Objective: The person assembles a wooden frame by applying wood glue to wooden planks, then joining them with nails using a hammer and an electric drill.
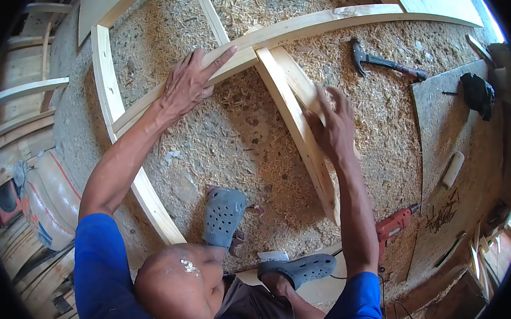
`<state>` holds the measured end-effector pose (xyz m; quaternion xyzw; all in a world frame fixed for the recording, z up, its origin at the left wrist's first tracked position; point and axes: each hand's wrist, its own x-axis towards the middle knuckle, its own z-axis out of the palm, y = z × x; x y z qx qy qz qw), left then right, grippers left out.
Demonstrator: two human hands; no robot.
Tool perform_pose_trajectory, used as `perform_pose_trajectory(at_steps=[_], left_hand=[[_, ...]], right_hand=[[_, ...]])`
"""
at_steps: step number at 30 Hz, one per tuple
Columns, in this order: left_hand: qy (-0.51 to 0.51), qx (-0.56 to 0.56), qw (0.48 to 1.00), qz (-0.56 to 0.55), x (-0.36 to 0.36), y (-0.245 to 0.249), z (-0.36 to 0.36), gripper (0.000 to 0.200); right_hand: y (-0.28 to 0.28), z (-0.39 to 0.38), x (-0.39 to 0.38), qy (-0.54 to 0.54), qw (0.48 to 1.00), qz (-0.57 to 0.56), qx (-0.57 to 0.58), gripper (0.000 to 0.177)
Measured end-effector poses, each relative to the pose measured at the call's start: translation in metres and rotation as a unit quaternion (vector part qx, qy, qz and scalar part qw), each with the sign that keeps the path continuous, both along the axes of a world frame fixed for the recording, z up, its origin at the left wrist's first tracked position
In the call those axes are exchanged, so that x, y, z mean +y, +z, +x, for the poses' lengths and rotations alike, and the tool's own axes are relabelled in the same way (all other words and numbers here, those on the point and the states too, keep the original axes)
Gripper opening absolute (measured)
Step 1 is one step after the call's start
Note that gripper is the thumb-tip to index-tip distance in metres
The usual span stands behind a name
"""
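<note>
A long pale wooden beam [310,26] runs diagonally across the frame. My left hand [191,79] is closed around its lower left part, with one finger stretched along the top face. Meeting this beam near its middle is a wooden crosspiece [287,114], which slants down toward the right. My right hand [333,120] grips the crosspiece along its right side, fingers curled and thumb against the wood. A second short wooden strip [293,74] lies alongside the crosspiece, partly hidden by the right hand.
A claw hammer [384,64] lies on the shavings-covered floor [227,140]. To the right are a red power drill [393,223] with a cord, a grey board [444,136] and a black bag [477,96]. More frame pieces [105,74] stand at left. Grey clogs [224,216] are below.
</note>
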<state>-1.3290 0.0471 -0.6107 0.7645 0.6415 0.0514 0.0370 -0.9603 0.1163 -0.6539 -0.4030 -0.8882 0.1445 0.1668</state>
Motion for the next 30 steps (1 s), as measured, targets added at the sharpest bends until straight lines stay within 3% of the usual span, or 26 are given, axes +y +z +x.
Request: perform_pose_trajectory(at_steps=[1,2,3,5,8,10,13,15,18,20,22,23,27,29,30], left_hand=[[-0.011,-0.002,1.000,0.012,0.000,-0.001,-0.002,0.120],[-0.021,-0.005,1.000,0.021,-0.002,-0.003,-0.003,0.120],[-0.020,-0.007,1.000,0.019,-0.005,-0.004,-0.003,0.120],[-0.016,0.003,1.000,0.013,-0.003,-0.003,-0.003,0.119],[-0.014,-0.002,1.000,0.014,-0.002,-0.003,-0.002,0.120],[-0.008,-0.002,1.000,0.012,-0.002,-0.001,-0.003,0.121],[0.000,-0.007,1.000,0.006,-0.002,0.006,-0.001,0.122],[0.005,-0.010,1.000,0.007,-0.002,0.006,0.000,0.121],[0.000,-0.003,1.000,0.014,-0.004,-0.001,0.000,0.120],[-0.014,-0.016,0.999,0.025,-0.003,0.000,0.001,0.116],[-0.013,-0.001,0.999,0.035,-0.008,-0.003,0.001,0.114],[-0.005,-0.009,1.000,0.021,-0.006,-0.004,0.001,0.113],[-0.003,-0.027,0.999,0.023,-0.005,-0.008,0.001,0.121],[-0.005,-0.013,1.000,0.024,-0.004,-0.009,-0.001,0.122],[-0.008,0.000,1.000,0.026,-0.005,-0.010,-0.001,0.123]], right_hand=[[0.011,0.004,-0.014,-0.060,0.998,-0.003,0.029,0.056],[0.024,0.012,-0.034,-0.068,0.996,-0.023,0.057,0.078],[0.051,0.012,-0.059,-0.110,0.981,-0.151,-0.049,0.075],[0.053,0.016,-0.106,-0.075,0.980,-0.134,-0.123,0.061],[0.023,0.038,-0.124,-0.121,0.965,-0.203,-0.114,0.051],[0.033,0.051,-0.127,-0.132,0.973,-0.159,-0.104,0.040],[0.068,0.084,-0.124,-0.116,0.981,-0.130,-0.084,0.041],[0.076,0.112,-0.117,-0.167,0.970,-0.175,-0.008,0.043],[0.060,0.129,-0.070,-0.108,0.963,-0.231,0.089,0.037],[0.054,0.113,-0.051,-0.097,0.964,-0.213,0.125,0.045],[0.060,0.092,-0.056,-0.247,0.838,-0.422,0.243,0.054],[0.050,0.088,-0.059,-0.228,0.827,-0.452,0.244,0.057],[0.022,0.067,-0.089,-0.218,0.874,-0.377,0.218,0.055],[0.014,0.062,-0.091,-0.097,0.983,-0.075,0.139,0.052],[0.015,0.063,-0.096,-0.099,0.982,-0.078,0.138,0.052]])
